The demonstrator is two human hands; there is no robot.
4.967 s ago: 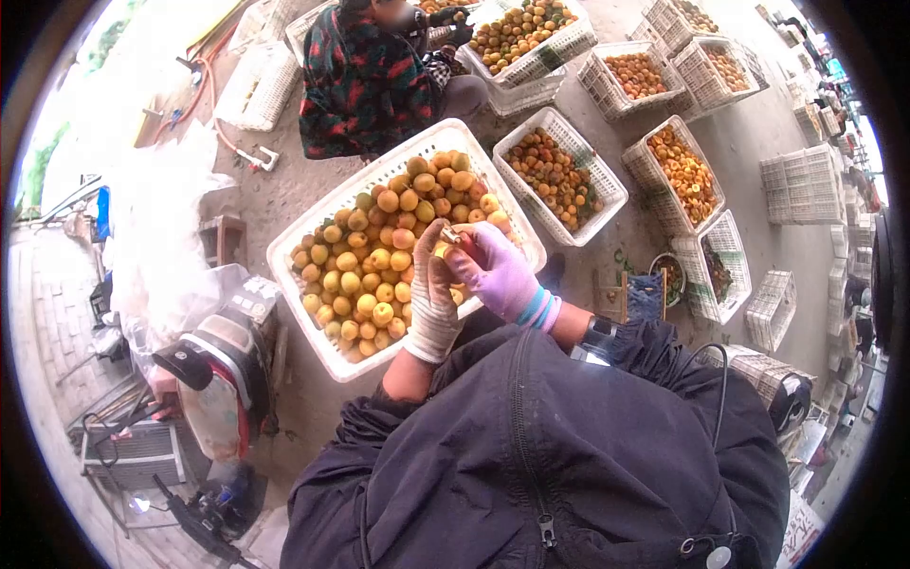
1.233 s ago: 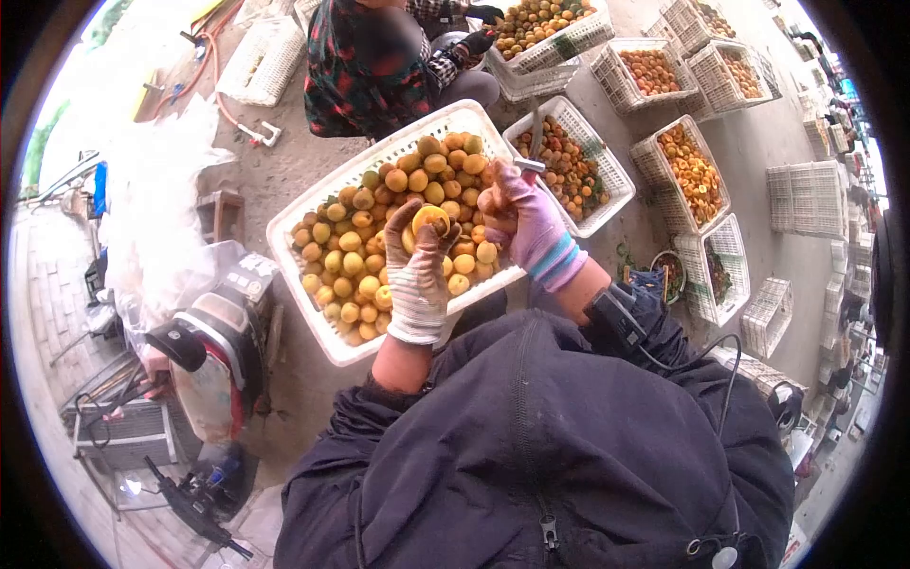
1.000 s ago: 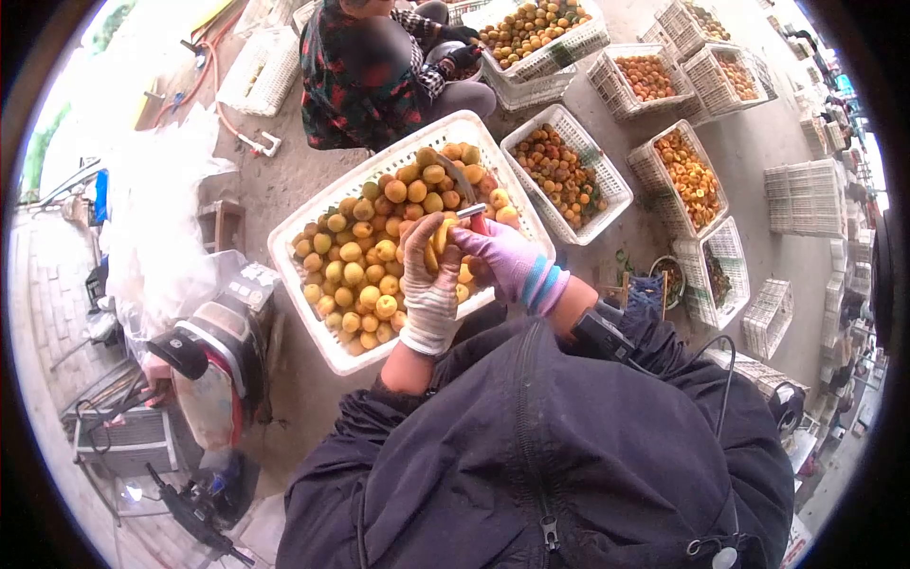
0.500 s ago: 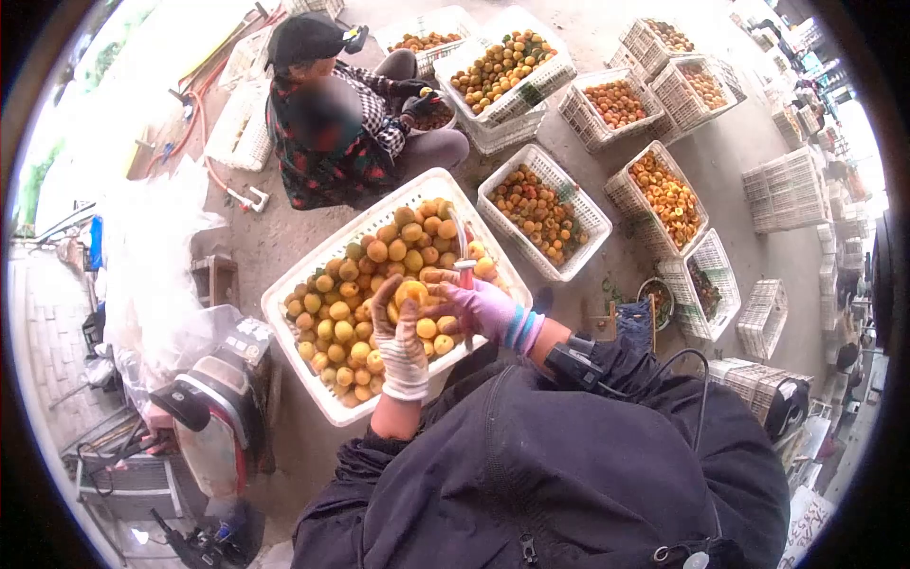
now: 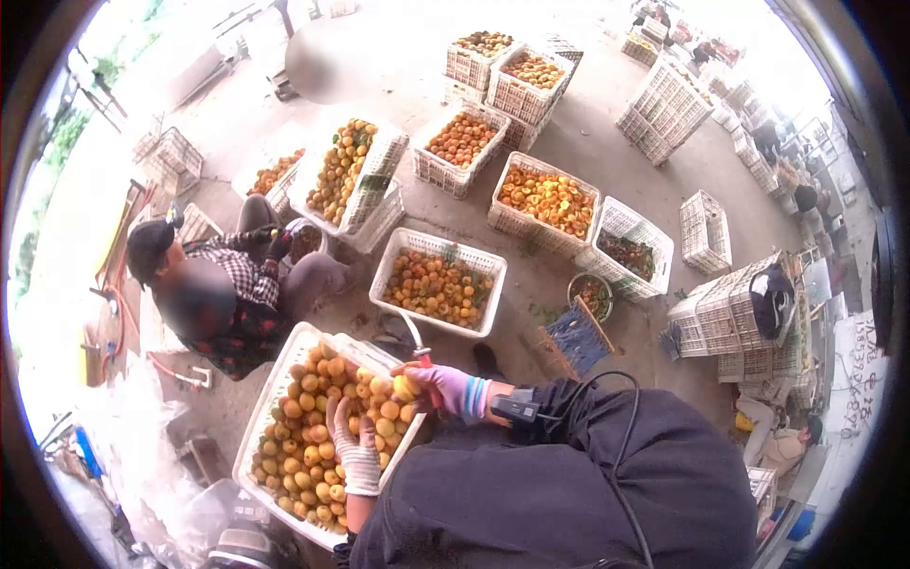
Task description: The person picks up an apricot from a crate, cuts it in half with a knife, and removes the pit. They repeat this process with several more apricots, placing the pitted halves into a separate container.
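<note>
A white plastic crate (image 5: 248, 446) full of yellow-orange apricots (image 5: 308, 453) stands at my front. My left hand (image 5: 357, 460), in a whitish knit glove, is over the fruit with its fingers apart, and I see nothing held in it. My right hand (image 5: 453, 387), in a purple glove with a striped cuff, is at the crate's right side. It grips a red-handled tool (image 5: 425, 361) with a curved metal end pointing up. A yellow apricot (image 5: 407, 387) is at its fingertips. Part of the grip is hidden behind the fingers.
A seated person (image 5: 223, 284) in a checked sleeve works at the left. Ahead are a crate of apricots (image 5: 442, 284), a crate of split orange fruit (image 5: 548, 196), a crate with dark contents (image 5: 626, 256), and a round basket (image 5: 591, 296) beside a blue-topped stool (image 5: 578, 341).
The view has turned right, so the crates and the seated person appear further left. My hands have parted; the split apricot between them is no longer seen, and my left fingers have spread.
</note>
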